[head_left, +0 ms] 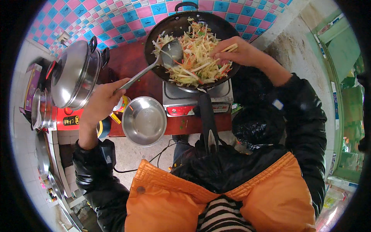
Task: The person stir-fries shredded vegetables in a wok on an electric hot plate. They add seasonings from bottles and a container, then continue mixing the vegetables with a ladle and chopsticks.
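A dark wok [150, 49] sits on a silver portable gas stove [185, 100], full of shredded vegetables [200, 58] with pale, green and orange strips. My left hand [103, 97] grips the handle of a metal ladle [142, 72], whose bowl rests among the shreds at the wok's left side. Over the right part of the wok, my right hand [237, 52] is closed around wooden chopsticks [230, 47]; their far ends are hidden by the hand and the food. The wok's long black handle [209, 121] points towards my body.
An empty steel bowl [144, 121] overhangs the front edge of the red table [127, 61]. Left stands a lidded steel pot [72, 75] near stacked steel bowls [43, 110]. A black plastic bag [255, 124] is right of the stove; a cable [145, 165] lies on the floor.
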Demonstrator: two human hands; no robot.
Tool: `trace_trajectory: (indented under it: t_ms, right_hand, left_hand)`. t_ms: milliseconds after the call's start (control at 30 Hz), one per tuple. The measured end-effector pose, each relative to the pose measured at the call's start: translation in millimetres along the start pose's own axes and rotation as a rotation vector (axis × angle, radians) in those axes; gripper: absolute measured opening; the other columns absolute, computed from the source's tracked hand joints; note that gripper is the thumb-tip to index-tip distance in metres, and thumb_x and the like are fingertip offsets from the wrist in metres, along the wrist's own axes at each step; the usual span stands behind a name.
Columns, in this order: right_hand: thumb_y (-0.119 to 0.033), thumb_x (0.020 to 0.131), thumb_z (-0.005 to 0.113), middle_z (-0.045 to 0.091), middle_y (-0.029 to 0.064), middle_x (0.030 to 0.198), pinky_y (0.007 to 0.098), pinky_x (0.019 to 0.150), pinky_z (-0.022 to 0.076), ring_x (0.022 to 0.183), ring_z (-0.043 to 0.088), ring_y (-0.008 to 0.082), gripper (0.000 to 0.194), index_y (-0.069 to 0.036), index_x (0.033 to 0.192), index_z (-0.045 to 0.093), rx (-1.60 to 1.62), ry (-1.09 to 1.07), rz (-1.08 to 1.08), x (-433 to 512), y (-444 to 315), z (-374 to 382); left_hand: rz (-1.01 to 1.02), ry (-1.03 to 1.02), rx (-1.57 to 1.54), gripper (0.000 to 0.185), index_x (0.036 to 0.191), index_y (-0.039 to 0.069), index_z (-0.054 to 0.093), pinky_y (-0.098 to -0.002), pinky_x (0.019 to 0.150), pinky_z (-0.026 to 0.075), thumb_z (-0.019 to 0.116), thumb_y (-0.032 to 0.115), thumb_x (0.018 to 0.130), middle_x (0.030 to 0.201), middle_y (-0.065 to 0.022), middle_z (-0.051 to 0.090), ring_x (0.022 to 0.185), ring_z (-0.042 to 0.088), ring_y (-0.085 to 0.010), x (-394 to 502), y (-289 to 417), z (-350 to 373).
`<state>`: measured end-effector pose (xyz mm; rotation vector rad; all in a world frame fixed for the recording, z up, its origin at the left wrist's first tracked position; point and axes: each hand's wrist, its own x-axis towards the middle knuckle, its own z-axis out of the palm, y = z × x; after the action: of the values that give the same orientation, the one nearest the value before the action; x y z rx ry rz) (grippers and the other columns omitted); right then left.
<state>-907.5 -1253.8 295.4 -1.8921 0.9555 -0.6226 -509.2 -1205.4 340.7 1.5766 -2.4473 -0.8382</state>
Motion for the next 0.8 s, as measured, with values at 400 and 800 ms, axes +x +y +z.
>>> trace_trajectory:
  t_ms: [400,800]
  right_hand:
    - [-0.012,0.087,0.054,0.065,0.0077,0.088,0.0227,0.065,0.0525,0.073,0.064,0.0121,0.02,0.0,0.098,0.064,-0.042,0.048,0.114,-1.2,18.8,-5.0]
    - [-0.017,0.086,0.056,0.065,0.0118,0.089,0.0247,0.065,0.0555,0.076,0.066,0.0184,0.023,0.0,0.099,0.064,-0.623,0.31,-0.116,15.7,93.6,-83.6]
  left_hand:
    - [0.034,0.093,-0.058,0.032,0.118,0.003,0.052,-0.0322,0.059,0.042,0.05,0.01,0.087,0.073,-0.0154,0.06,0.061,0.053,-0.0234,0.9,-10.2,4.7]
    - [0.166,0.054,0.141,0.029,0.112,0.002,0.056,-0.0381,0.056,0.045,0.049,0.014,0.086,0.074,-0.0183,0.06,0.062,0.057,-0.0332,97.3,-44.0,12.6]
